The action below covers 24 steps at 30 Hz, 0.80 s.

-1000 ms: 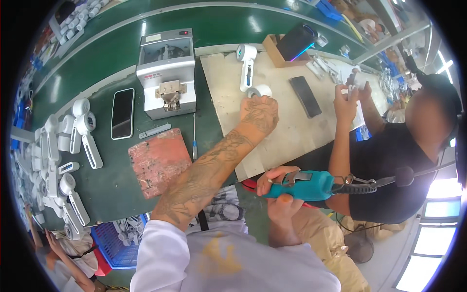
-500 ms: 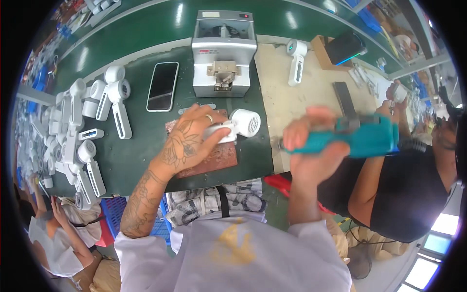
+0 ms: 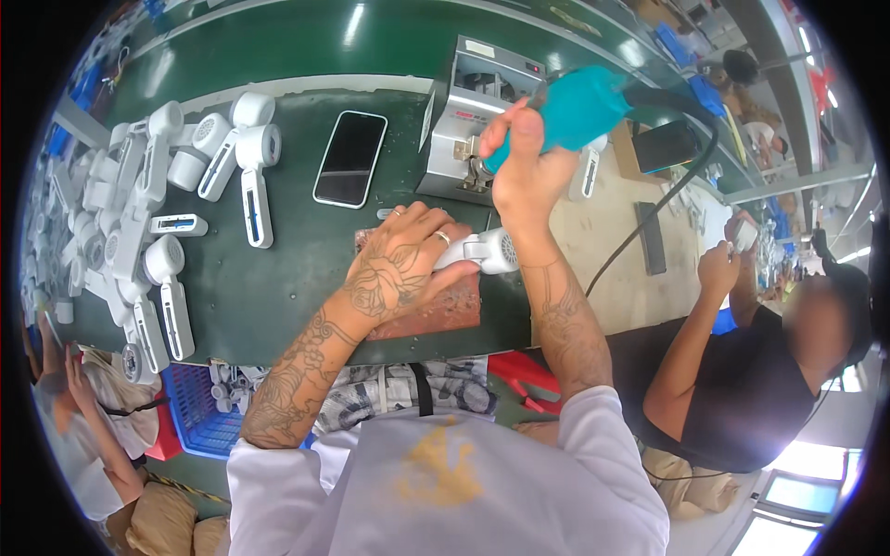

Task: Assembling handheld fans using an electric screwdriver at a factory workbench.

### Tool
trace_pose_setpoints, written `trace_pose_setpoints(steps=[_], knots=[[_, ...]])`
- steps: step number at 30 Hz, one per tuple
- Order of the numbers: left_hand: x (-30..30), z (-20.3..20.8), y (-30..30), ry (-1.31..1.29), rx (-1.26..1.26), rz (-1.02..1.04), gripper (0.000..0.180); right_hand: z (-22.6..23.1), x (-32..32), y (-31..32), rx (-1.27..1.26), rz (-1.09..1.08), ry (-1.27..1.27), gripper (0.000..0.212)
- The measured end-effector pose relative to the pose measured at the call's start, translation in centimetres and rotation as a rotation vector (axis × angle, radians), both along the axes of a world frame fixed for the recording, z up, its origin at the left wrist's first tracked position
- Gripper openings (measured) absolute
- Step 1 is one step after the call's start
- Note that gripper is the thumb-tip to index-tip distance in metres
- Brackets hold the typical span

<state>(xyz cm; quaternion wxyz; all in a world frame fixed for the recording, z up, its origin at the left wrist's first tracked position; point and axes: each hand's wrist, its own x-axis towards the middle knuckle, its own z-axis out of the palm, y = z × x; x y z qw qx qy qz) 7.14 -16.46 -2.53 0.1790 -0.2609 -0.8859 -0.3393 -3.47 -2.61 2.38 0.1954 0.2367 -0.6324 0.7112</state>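
Observation:
My left hand [image 3: 397,269] is closed around a white handheld fan [image 3: 495,251], with the fan's round head poking out to the right. Under them lies a reddish-brown pad [image 3: 436,313]. Up and to the right, my right hand [image 3: 530,171] grips a teal electric screwdriver [image 3: 577,107] with a dark cord. Its tip points down-left at the front of a silver screw feeder machine [image 3: 445,153]; my fingers partly hide that spot, so I cannot tell whether they touch.
A pile of white handheld fans [image 3: 139,222] covers the table's left side. Behind my left hand lies a phone [image 3: 350,158]. At right are a dark bar [image 3: 650,238], a cardboard box [image 3: 634,153] and a co-worker [image 3: 732,371]. A blue crate [image 3: 199,412] stands below the table edge.
My right hand has carried the electric screwdriver up and left to the screw feeder machine. My left hand still holds the fan on the pad. The whole view has shifted slightly.

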Motion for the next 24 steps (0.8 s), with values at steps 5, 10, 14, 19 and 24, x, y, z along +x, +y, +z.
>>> trace_pose_setpoints(steps=[5, 10, 14, 19, 24], knots=[[-0.1, -0.2, 0.1, -0.017, -0.006, -0.009, 0.038, 0.3, 0.2, 0.6, 0.068, -0.002, -0.102, 0.044], [-0.1, -0.1, 0.1, -0.016, 0.000, 0.005, 0.036, 1.5, 4.9, 1.7, 0.030, 0.002, -0.233, 0.054], [-0.1, -0.1, 0.2, -0.015, -0.007, 0.001, 0.037, 1.1, 5.7, 2.3, -0.002, 0.049, -0.229, 0.059], [0.0, -0.1, 0.1, -0.037, 0.004, 0.007, 0.038, 0.1, 5.5, 2.1, 0.005, 0.076, -0.222, 0.055], [0.2, 0.1, 0.2, -0.048, -0.063, 0.016, 0.038, -0.9, 5.7, 2.1, -0.014, 0.097, -0.211, 0.046]])
